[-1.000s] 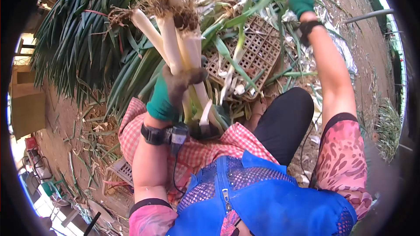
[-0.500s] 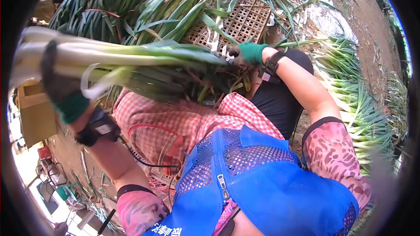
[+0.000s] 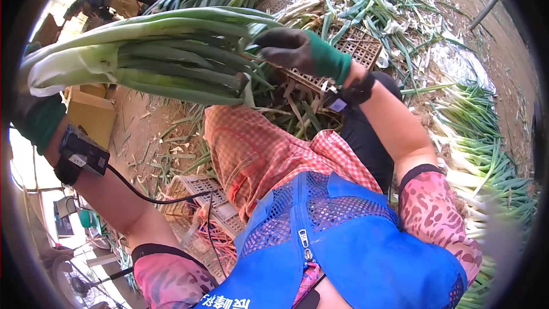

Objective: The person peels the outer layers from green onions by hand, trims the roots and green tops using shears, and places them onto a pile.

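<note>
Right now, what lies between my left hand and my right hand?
In the head view, the leafy green bundle spans the stretch between your left hand and right hand.

Leek bundle (image 3: pixel 189 57) at 10 o'clock showed deep green leaves paling to whitish toward 9; left glove (image 3: pixel 39 115) at 9 and right glove (image 3: pixel 306 52) at 12 both ran green at the cuff, dark grey beyond. Vest (image 3: pixel 366 234) at 5 was bright blue with white lettering at 6, apron (image 3: pixel 257 151) red-and-white check, right sleeve (image 3: pixel 432 209) at 4 pink with darker blotches. Crate (image 3: pixel 361 48) at 1 was tan-brown, leek row (image 3: pixel 486 163) at 3 green and white.
</note>
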Demonstrator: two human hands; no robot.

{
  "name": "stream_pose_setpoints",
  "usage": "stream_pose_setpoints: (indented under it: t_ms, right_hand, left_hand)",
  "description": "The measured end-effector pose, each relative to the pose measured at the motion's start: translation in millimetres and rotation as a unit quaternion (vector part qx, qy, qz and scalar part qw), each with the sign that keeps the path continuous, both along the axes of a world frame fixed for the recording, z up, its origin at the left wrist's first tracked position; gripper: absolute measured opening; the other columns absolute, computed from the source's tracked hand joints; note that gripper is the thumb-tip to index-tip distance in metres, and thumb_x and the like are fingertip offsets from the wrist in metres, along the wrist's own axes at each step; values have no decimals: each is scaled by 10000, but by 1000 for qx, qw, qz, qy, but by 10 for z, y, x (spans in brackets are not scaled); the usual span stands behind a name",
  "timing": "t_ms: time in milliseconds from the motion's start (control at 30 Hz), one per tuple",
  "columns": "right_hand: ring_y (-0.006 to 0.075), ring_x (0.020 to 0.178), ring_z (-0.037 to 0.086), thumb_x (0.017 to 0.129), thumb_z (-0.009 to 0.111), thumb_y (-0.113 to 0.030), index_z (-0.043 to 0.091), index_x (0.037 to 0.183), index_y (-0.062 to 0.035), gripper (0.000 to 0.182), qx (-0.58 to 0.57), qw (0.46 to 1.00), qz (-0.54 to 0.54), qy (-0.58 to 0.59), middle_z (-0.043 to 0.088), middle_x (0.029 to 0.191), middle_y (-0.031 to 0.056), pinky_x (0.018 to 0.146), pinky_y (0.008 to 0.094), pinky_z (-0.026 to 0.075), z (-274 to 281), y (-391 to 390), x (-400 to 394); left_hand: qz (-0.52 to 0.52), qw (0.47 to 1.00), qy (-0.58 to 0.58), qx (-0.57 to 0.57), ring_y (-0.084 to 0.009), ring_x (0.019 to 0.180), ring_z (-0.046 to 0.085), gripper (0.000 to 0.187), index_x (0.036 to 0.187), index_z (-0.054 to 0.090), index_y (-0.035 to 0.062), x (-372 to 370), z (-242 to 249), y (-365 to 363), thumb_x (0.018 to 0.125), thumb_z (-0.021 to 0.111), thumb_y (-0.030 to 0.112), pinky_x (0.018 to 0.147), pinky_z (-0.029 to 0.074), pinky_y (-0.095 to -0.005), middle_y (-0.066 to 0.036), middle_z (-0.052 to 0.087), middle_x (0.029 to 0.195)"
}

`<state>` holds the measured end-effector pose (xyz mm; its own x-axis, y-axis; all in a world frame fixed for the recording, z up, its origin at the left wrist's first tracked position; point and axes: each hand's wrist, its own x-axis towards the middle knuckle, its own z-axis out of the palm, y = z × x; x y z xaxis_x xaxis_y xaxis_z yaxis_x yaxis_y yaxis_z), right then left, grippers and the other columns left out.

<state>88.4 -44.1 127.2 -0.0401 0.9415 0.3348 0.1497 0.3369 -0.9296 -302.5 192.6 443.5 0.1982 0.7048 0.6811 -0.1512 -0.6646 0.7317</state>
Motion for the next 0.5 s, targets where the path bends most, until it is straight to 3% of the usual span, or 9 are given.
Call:
stream_pose_setpoints:
  t_ms: [33, 100, 133, 200, 267, 367, 400, 433, 500]
  right_hand:
    - [151, 1055, 596, 940, 646, -230, 582, 1266, -34, 386, 49, 998, -47, -3, 652, 1140, 66, 932, 305, 487, 70, 94, -245]
    - [215, 1026, 624, 901, 646, -326, 600, 1242, -51, 440, 33, 988, -69, -137, 666, 1106, 106, 907, 346, 498, -62, 91, -433]
    - [253, 996, 639, 861, 650, -386, 606, 1233, -63, 495, -34, 963, -45, -262, 675, 1078, 134, 879, 369, 504, -233, 50, -460]
    - [331, 936, 669, 782, 657, -507, 617, 1216, -86, 606, -164, 854, -2, -493, 692, 1022, 190, 823, 415, 517, -566, 34, -415]
    - [291, 892, 678, 819, 621, -426, 643, 1171, -60, 508, -276, 875, 26, -397, 701, 977, 172, 797, 414, 522, -847, -70, -203]
    - [288, 869, 678, 843, 589, -401, 658, 1123, -57, 449, -282, 863, -63, -415, 698, 940, 169, 785, 405, 527, -922, -307, 445]
    - [287, 862, 678, 852, 578, -393, 663, 1107, -57, 431, -274, 838, -129, -453, 697, 928, 168, 781, 402, 528, -944, -372, 760]
    - [286, 855, 678, 860, 567, -385, 668, 1091, -56, 415, -270, 806, -203, -487, 696, 916, 167, 777, 399, 529, -935, -449, 1105]
    - [284, 840, 677, 877, 546, -369, 678, 1059, -55, 387, -277, 728, -345, -524, 694, 891, 165, 769, 392, 532, -911, -679, 1693]
  left_hand:
    - [-16, 1000, -4, -4, -296, 1062, 608, 430, 1184, 570, -48, 93, 26, -153, 943, 534, 306, 965, 484, -425, -208, 628, 1138]
    - [-44, 999, -16, -13, -289, 1068, 607, 429, 1193, 567, -45, 220, 45, -434, 957, 517, 310, 968, 484, -415, -206, 626, 1148]
    - [-52, 998, -20, -10, -286, 1072, 606, 429, 1198, 566, -43, 240, 82, -541, 963, 508, 312, 970, 484, -411, -205, 625, 1153]
    - [-74, 997, -26, -23, -279, 1078, 605, 429, 1207, 563, -39, 352, 105, -744, 976, 491, 316, 973, 484, -402, -203, 624, 1163]
    - [-85, 996, -29, -28, -272, 1085, 603, 430, 1216, 560, -35, 416, 117, -897, 990, 474, 320, 976, 484, -393, -201, 622, 1173]
    - [-55, 997, -49, -26, -295, 1100, 583, 477, 1227, 536, -58, 530, -3, -1014, 965, 506, 339, 991, 460, -418, -217, 607, 1165]
    - [-20, 998, -60, -13, -324, 1108, 565, 534, 1230, 514, -85, 608, -19, -986, 928, 555, 354, 1003, 436, -453, -234, 595, 1148]
    - [-85, 987, -70, -118, -337, 1065, 574, 513, 1177, 542, -72, 543, 27, -852, 908, 564, 365, 1009, 424, -452, -229, 603, 1082]
    - [-108, 980, -84, -142, -342, 1008, 599, 438, 1107, 575, -51, 400, 35, -490, 920, 551, 344, 977, 452, -481, -224, 619, 1001]
